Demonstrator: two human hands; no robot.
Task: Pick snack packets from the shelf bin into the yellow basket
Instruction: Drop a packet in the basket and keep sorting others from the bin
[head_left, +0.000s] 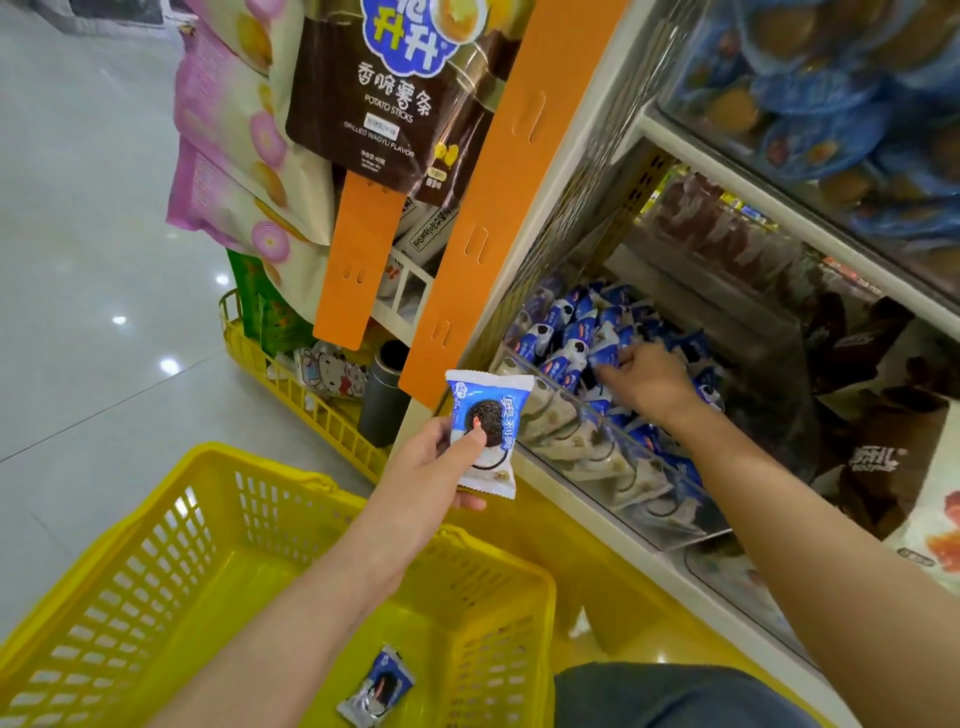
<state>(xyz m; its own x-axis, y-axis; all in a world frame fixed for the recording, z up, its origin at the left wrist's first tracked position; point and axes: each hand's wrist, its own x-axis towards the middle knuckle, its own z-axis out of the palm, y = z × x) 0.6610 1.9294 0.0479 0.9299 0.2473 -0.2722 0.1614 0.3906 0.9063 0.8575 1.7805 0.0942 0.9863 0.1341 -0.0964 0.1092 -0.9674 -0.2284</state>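
Observation:
My left hand (434, 460) holds a blue-and-white cookie snack packet (485, 434) upright, above the far rim of the yellow basket (171, 545). One matching packet (378, 688) lies on the basket floor. My right hand (647, 379) reaches into the clear shelf bin (639, 499), fingers closed on one blue packet (605, 357) in the heap of packets (571, 322). My right forearm crosses over the bin's front wall.
An orange shelf upright (483, 208) stands left of the bin, with hanging bags of potato sticks (384, 98). A second yellow basket (291, 384) with goods sits on the floor behind. Bins of brown packets (878, 395) lie to the right, blue packs (831, 93) on the shelf above.

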